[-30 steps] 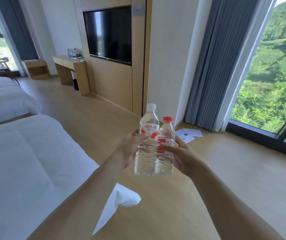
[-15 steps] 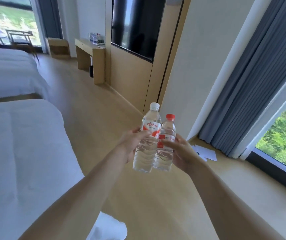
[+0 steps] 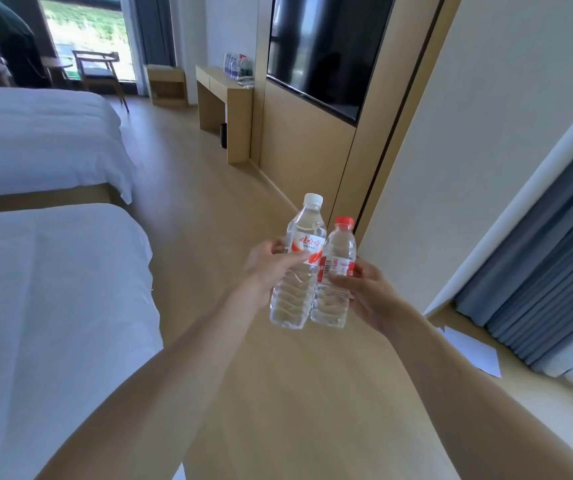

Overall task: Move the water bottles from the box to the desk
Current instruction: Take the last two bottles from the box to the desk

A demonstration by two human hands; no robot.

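Two clear plastic water bottles are up in mid-air side by side and touching, the taller white-capped bottle [image 3: 298,261] wrapped in the left hand [image 3: 271,266], the shorter red-capped bottle [image 3: 334,277] clasped in the right hand [image 3: 364,294]. Far across the floor, the pale wooden desk [image 3: 224,95] already carries a cluster of bottles [image 3: 237,65], so this pair looks mid-carry, with the walk and set-down left; the box is out of view.

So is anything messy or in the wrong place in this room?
Yes: white sheets of paper lie loose on the wooden floor by the grey curtain, an odd spot for paper. Both bottles look fine, caps on, held upright: the white-capped bottle and the red-capped bottle.
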